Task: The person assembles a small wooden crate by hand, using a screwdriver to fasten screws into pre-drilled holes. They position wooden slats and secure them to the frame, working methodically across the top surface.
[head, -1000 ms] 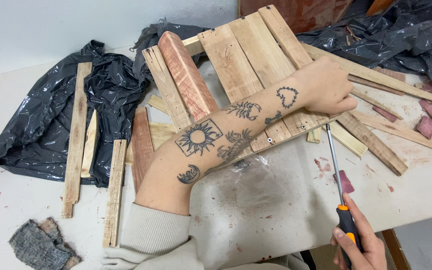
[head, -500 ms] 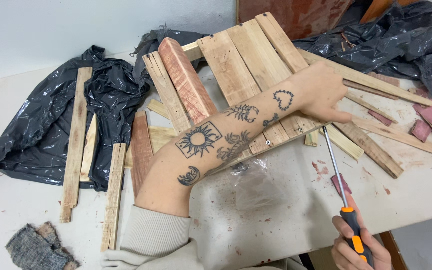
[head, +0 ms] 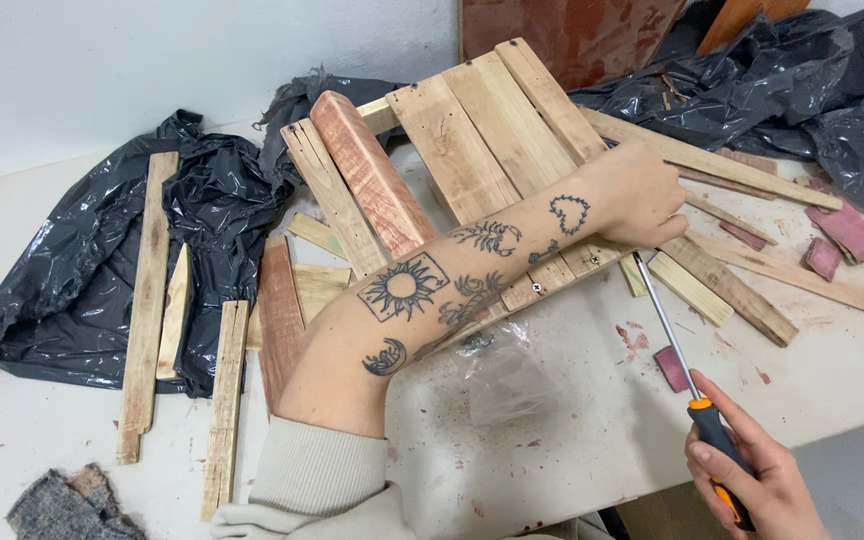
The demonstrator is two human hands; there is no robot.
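Screwdriver (head: 674, 340), long-shafted with an orange and black handle, is gripped at the handle by the right hand (head: 752, 480), fingers closed around it at the lower right of the bench. Its tip sits just beside the near edge of the slatted wood panel (head: 472, 150), directly below the left hand (head: 642, 190).

Left hand rests on the panel's right-hand slats, pressing down with fingers curled over the edge; it grasps nothing separate. The tattooed forearm lies across the panel.

Risk assessment: the driver tip stands very near the left fingers. Should the tip slip off a screw head or the wood edge under push, it could, in my judgement, strike that hand. The panel lies tilted on loose strips (head: 147, 300), so it may rock or slide under pressure. The long shaft held only at its far end gives poor control of the tip.

Packaging: black plastic bags (head: 82, 270) lie crumpled at left and at upper right (head: 812, 80); a clear plastic bag (head: 512, 375) lies crumpled on the white table (head: 572, 450) below the forearm. No labels or signs are legible.
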